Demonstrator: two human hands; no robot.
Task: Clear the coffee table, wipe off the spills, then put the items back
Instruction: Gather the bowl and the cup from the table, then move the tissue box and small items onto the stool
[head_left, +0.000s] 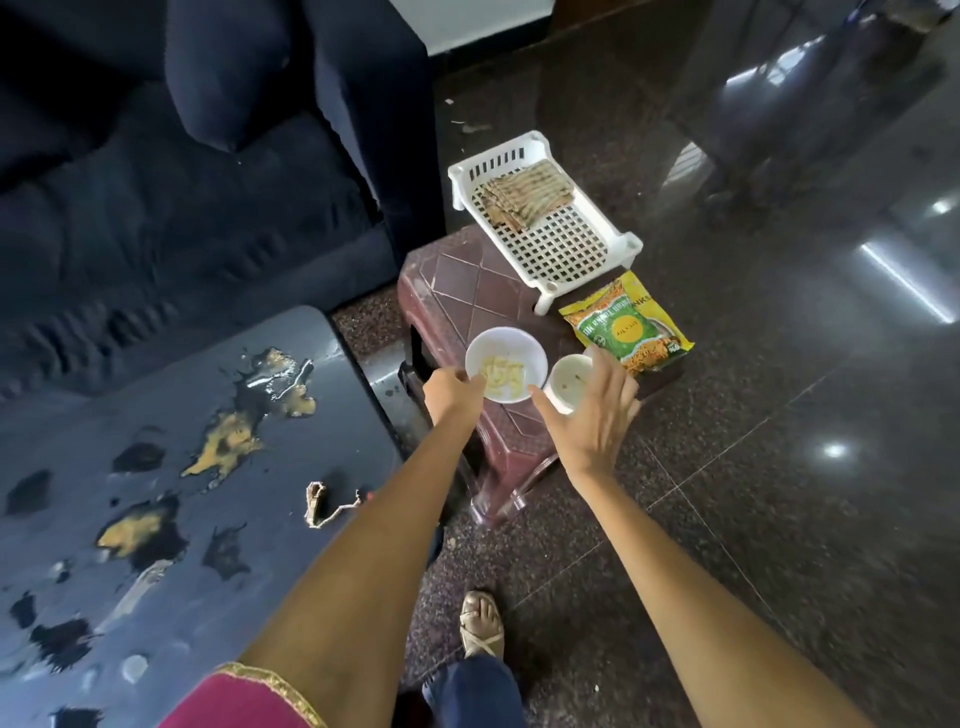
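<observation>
The dark coffee table (291, 545) at lower left carries yellow and dark spills (228, 441) and a scrap of wrapper (319, 506). On a maroon plastic stool (457, 280) to its right stands a white bowl (506, 371) with pale food bits. My left hand (452, 395) grips the bowl's near left rim. A white cup (569, 382) stands beside the bowl. My right hand (597, 410) has its fingers spread around the cup, touching or nearly touching it. A yellow-green snack packet (626, 325) lies at the stool's right edge.
A white slotted basket (571, 244) holding a folded striped cloth (527, 200) sits at the stool's far end. A dark blue sofa (182, 182) runs behind the table. Polished dark floor lies to the right. My sandalled foot (480, 621) stands below the stool.
</observation>
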